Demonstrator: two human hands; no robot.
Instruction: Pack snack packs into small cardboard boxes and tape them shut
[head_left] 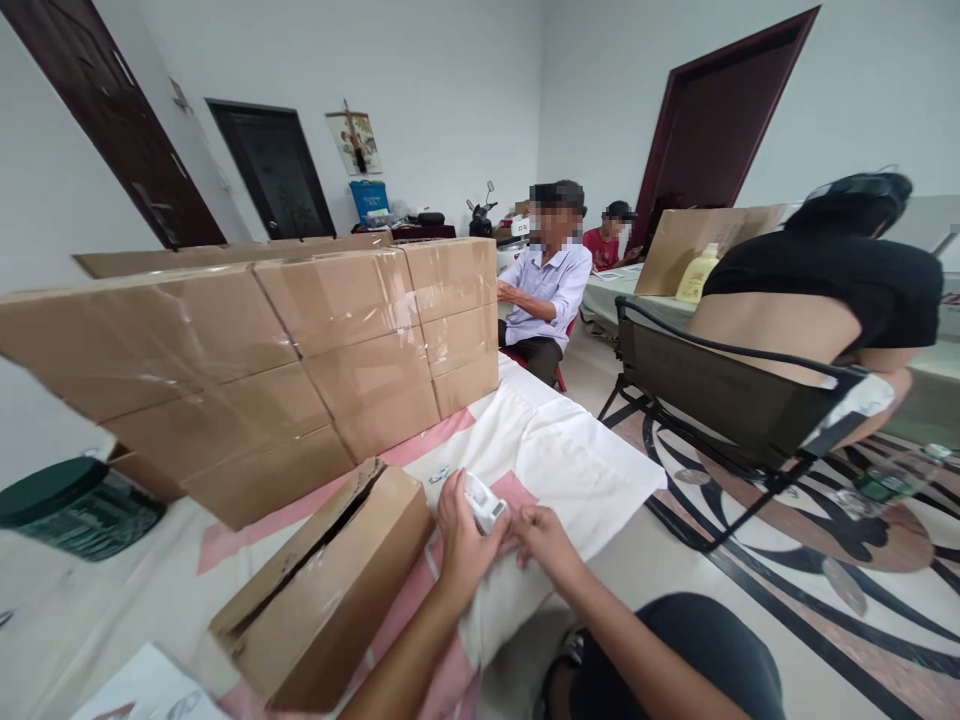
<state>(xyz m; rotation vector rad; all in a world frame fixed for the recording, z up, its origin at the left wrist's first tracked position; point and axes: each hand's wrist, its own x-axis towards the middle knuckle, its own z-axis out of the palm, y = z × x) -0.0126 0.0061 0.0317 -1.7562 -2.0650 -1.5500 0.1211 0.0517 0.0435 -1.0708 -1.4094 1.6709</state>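
Cupping the small white object (484, 503), the left hand (463, 545) held it above the near edge of the table, over the cloth. The white object looked like smooth, hard plastic, elongated and rounded at its edges, with a small grey rectangular patch at the end toward the wearer; finer markings were too small to read. The cloth (559, 430) was soft and wrinkled, off-white with flat pink bands. On it, left of the hands, lay an oblong cardboard box (337, 590), matt brown, its top flaps parted along a narrow dark slit. Behind that stood a stack of cartons (360, 360), square-edged, in three rows, glossy where clear tape caught the light. A ribbed-looking, see-through tub (94, 520) with a round dark green lid stood at far left. Relative to the fingers: the white object lay between the left fingers, curled along its far-left side, and the left thumb, pressed against its near end. The right hand (541, 535) was just beside that end, fingers bent inward, tips close to the left thumb; whether they pinched anything could not be told.
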